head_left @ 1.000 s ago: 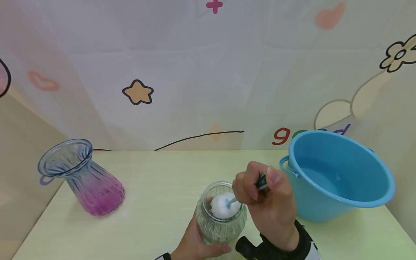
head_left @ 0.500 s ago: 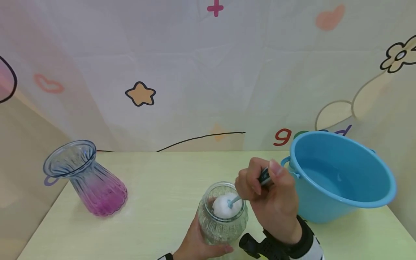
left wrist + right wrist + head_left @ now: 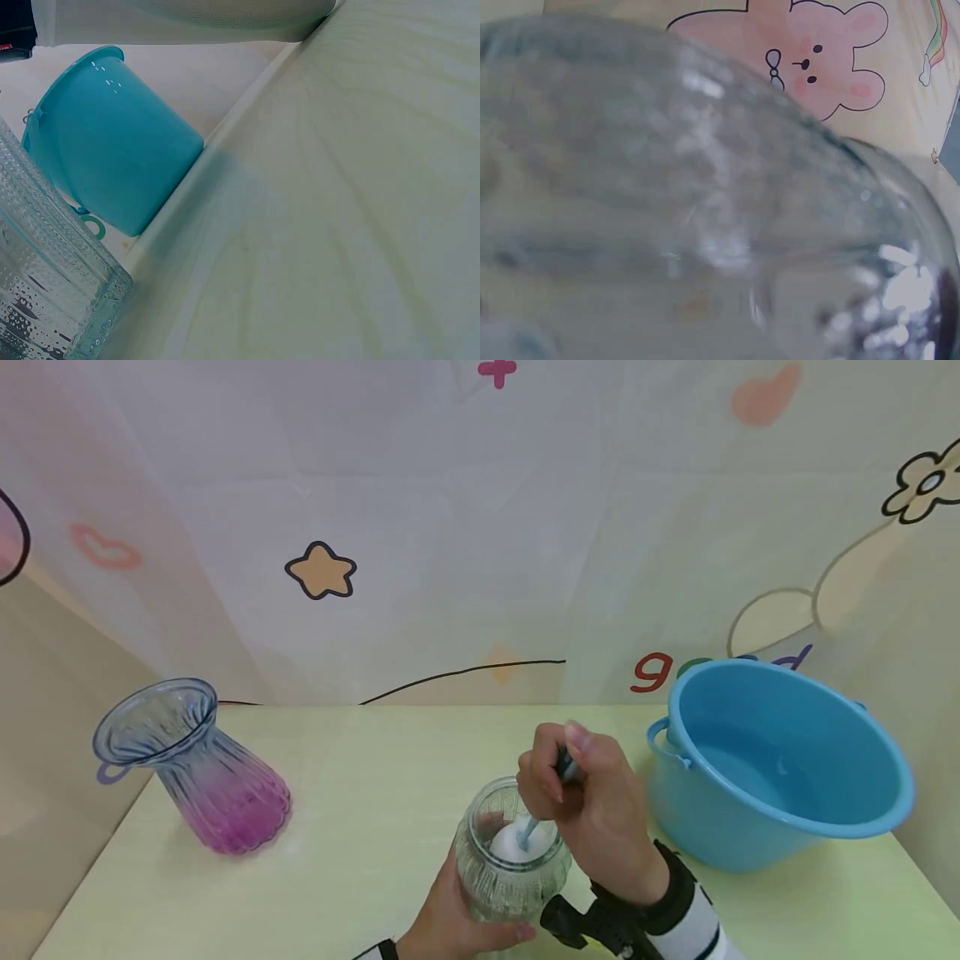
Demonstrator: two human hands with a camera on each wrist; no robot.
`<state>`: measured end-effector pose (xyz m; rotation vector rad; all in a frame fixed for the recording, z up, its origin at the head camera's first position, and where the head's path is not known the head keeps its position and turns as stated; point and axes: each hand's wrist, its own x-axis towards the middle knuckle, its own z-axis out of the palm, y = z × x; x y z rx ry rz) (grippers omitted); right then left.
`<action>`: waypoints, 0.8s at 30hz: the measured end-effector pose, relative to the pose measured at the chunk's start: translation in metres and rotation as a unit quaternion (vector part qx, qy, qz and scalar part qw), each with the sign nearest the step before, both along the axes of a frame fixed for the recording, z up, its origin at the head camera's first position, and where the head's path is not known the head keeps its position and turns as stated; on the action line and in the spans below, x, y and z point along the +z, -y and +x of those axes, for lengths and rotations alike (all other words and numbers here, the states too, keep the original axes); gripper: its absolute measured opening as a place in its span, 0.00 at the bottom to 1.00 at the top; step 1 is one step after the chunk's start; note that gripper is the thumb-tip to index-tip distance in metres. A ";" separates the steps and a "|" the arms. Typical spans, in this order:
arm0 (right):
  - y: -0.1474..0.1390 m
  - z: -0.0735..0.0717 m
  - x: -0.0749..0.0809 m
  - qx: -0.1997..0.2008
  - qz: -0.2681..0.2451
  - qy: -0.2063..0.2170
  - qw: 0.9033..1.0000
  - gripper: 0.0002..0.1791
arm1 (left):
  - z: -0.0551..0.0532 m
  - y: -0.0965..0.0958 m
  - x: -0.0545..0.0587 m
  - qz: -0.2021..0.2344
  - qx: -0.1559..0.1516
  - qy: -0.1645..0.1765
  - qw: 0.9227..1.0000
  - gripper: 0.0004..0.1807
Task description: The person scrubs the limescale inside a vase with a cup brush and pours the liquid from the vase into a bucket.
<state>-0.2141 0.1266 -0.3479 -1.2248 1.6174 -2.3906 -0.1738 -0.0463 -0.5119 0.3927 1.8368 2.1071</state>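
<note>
In the head view, my left hand point(image 3: 453, 920) grips a ribbed clear glass jar point(image 3: 517, 893) low on its side, thumb across the front. The jar's open mouth faces up toward the camera. My right hand point(image 3: 592, 814) is curled round the dark handle point(image 3: 566, 766) of a sponge bottle brush. Its white sponge head point(image 3: 512, 843) sits inside the mouth of the jar, at the end of a pale blue stem. The right wrist view is mostly filled by the blurred glass jar point(image 3: 667, 150); the left wrist view shows the jar's textured side point(image 3: 52, 262).
A glass vase point(image 3: 225, 785), blue at the flared top and pink below, stands at the left of the pale table point(image 3: 360, 827). To the right is a light blue bucket point(image 3: 708, 822) with a handle. A printed curtain point(image 3: 450, 543) hangs behind the table.
My right hand has moved left, closer over the jar, and the sponge head sits lower in its mouth. The left hand keeps its grip on the jar in about the same place.
</note>
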 end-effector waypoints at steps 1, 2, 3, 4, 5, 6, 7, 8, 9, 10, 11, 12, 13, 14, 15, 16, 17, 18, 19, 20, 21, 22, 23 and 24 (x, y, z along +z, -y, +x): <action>0.002 0.000 0.000 -0.004 0.010 0.002 1.000 0.25 | 0.000 0.000 0.000 0.007 -0.003 -0.001 1.000 0.55; 0.003 0.000 0.001 -0.008 0.018 0.000 1.000 0.25 | 0.000 0.000 0.000 0.014 -0.006 0.000 1.000 0.54; 0.004 0.001 0.001 -0.011 0.022 -0.002 1.000 0.25 | 0.000 -0.001 0.001 0.017 -0.008 0.001 1.000 0.54; 0.004 0.001 0.002 -0.014 0.026 -0.006 1.000 0.25 | 0.000 -0.001 0.001 0.021 -0.011 0.004 1.000 0.55; 0.005 0.001 0.002 -0.014 0.027 -0.010 0.999 0.24 | 0.000 -0.001 0.001 0.023 -0.013 0.002 1.000 0.55; 0.005 0.001 0.002 -0.014 0.029 -0.013 0.999 0.24 | 0.000 0.000 0.001 0.025 -0.014 0.004 1.000 0.55; 0.005 0.002 0.003 -0.013 0.032 -0.018 0.999 0.24 | 0.000 0.000 0.001 0.027 -0.014 0.002 1.000 0.55; 0.005 0.002 0.003 -0.012 0.037 -0.020 0.999 0.23 | -0.001 0.000 0.001 0.027 -0.014 0.003 1.000 0.55; 0.005 0.001 0.003 -0.011 0.041 -0.024 0.999 0.23 | -0.001 0.000 0.001 0.025 -0.013 0.000 1.000 0.55; 0.006 0.002 0.004 -0.010 0.047 -0.026 0.999 0.22 | -0.001 0.001 0.001 0.022 -0.012 -0.002 1.000 0.55; 0.006 0.002 0.004 -0.010 0.054 -0.027 0.998 0.22 | 0.000 0.001 0.001 0.019 -0.010 -0.008 1.000 0.55; 0.005 0.002 0.004 -0.011 0.064 -0.028 0.997 0.22 | 0.000 0.001 0.001 0.017 -0.008 -0.009 1.000 0.55; 0.005 0.003 0.005 -0.012 0.076 -0.026 0.997 0.22 | 0.000 0.001 0.001 0.016 -0.006 -0.011 1.000 0.54; 0.005 0.004 0.005 -0.013 0.090 -0.024 0.996 0.21 | 0.000 0.001 0.001 0.017 -0.005 -0.012 1.000 0.54; 0.005 0.005 0.005 -0.014 0.104 -0.022 0.994 0.21 | -0.001 0.001 0.001 0.020 -0.004 -0.018 1.000 0.54; 0.004 0.006 0.006 -0.015 0.117 -0.019 0.993 0.21 | -0.001 0.001 0.001 0.023 -0.004 -0.018 1.000 0.54; 0.004 0.006 0.006 -0.016 0.130 -0.018 0.991 0.20 | -0.001 0.001 0.000 0.029 -0.005 -0.019 0.999 0.54; 0.004 0.007 0.006 -0.018 0.142 -0.018 0.990 0.20 | -0.001 0.001 0.000 0.032 -0.005 -0.016 0.999 0.55; 0.003 0.007 0.006 -0.018 0.151 -0.019 0.988 0.20 | -0.001 0.000 0.000 0.035 -0.006 -0.013 0.999 0.55; 0.003 0.008 0.006 -0.018 0.158 -0.022 0.987 0.20 | -0.002 0.000 0.000 0.037 -0.007 -0.011 0.999 0.56; 0.003 0.008 0.006 -0.019 0.166 -0.027 0.986 0.20 | -0.002 0.000 0.000 0.037 -0.006 -0.010 0.999 0.56; 0.003 0.008 0.007 -0.019 0.173 -0.032 0.984 0.19 | -0.001 0.000 0.001 0.036 -0.006 -0.004 0.999 0.56; 0.003 0.008 0.006 -0.019 0.179 -0.037 0.983 0.19 | -0.001 -0.001 0.001 0.035 -0.006 -0.003 0.999 0.56; 0.003 0.009 0.006 -0.018 0.185 -0.041 0.982 0.19 | 0.000 -0.001 0.002 0.032 -0.005 -0.002 0.999 0.56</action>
